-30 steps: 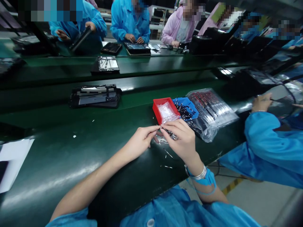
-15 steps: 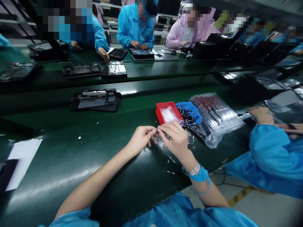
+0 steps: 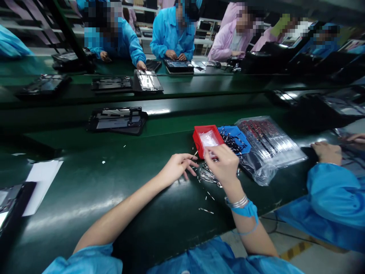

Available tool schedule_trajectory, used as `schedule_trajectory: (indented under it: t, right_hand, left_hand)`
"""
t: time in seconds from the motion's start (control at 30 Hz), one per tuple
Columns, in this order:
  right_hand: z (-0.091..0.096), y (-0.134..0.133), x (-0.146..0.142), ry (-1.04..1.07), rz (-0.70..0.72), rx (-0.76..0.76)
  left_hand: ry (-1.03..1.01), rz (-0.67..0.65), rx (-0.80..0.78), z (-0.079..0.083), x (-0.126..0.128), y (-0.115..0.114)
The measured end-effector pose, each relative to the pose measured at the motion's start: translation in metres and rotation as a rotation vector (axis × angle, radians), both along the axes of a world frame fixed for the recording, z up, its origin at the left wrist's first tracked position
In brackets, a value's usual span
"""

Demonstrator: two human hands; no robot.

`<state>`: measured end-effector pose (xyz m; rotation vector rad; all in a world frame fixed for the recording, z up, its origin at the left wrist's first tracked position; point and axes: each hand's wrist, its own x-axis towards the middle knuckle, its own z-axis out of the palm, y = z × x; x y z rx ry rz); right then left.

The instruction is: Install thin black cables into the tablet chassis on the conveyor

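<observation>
My left hand (image 3: 181,166) hovers over the green bench, thumb and forefinger pinched at a small thin piece too fine to name; its other fingers are spread. Just right of it, my right hand (image 3: 224,163) is at the near edge of a red bin (image 3: 199,144), fingertips drawn together. Whatever they hold, if anything, is hidden. Clear plastic bits (image 3: 209,138) lie in the red bin. Against it stands a blue bin (image 3: 247,147) of short black cables (image 3: 231,140). Beneath my right hand is a pile of small metallic pieces (image 3: 208,176), partly covered.
A clear bag of dark strips (image 3: 273,139) lies right of the bins. A neighbour's hand (image 3: 326,152) rests beyond it. Opened device housings (image 3: 116,121) sit along the line, and white sheets (image 3: 42,182) lie at left. Co-workers sit across.
My hands have come apart: the right has moved from the left's fingertips toward the red bin. The view has shifted slightly; across the line, a co-worker's hand still touches a housing, now tilted.
</observation>
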<state>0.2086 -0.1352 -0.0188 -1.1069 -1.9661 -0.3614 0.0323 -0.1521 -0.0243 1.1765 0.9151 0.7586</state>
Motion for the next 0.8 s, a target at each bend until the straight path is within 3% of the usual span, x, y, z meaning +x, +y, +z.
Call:
schedule_trajectory:
  t: [0.1, 0.17, 0.23, 0.37, 0.43, 0.5, 0.57, 0.67, 0.73, 0.8]
  right_hand:
    - [-0.004, 0.018, 0.024, -0.072, -0.234, -0.024]
    - [-0.004, 0.019, 0.031, -0.119, -0.262, -0.052]
    - [-0.001, 0.010, 0.026, -0.124, -0.166, -0.043]
    - [0.003, -0.009, -0.001, -0.131, 0.166, -0.001]
    - [0.001, -0.014, -0.012, -0.088, 0.247, -0.002]
    - [-0.003, -0.016, -0.015, -0.024, 0.277, -0.026]
    - [-0.008, -0.017, -0.013, 0.040, 0.298, -0.071]
    - [-0.014, -0.019, -0.003, 0.122, 0.296, -0.159]
    - [-0.017, -0.018, 0.003, 0.159, 0.265, -0.198]
    - [-0.019, -0.016, 0.006, 0.185, 0.240, -0.207]
  left_hand:
    - [-0.066, -0.045, -0.051, 0.001, -0.004, 0.004]
    - [-0.113, -0.081, -0.076, 0.002, -0.005, 0.005]
    - [-0.149, -0.119, -0.101, 0.002, -0.006, 0.005]
    - [-0.168, -0.248, -0.154, 0.005, -0.011, 0.004]
    - [-0.065, -0.323, -0.082, 0.008, -0.022, 0.010]
    - [0.188, -0.198, 0.130, 0.010, -0.045, 0.023]
    - [0.463, 0.142, 0.351, 0.009, -0.081, 0.041]
    - [0.670, 0.599, 0.479, 0.006, -0.153, 0.068]
    - [0.779, 0.768, 0.550, 0.005, -0.200, 0.078]
    - [0.883, 0.794, 0.647, 0.006, -0.239, 0.083]
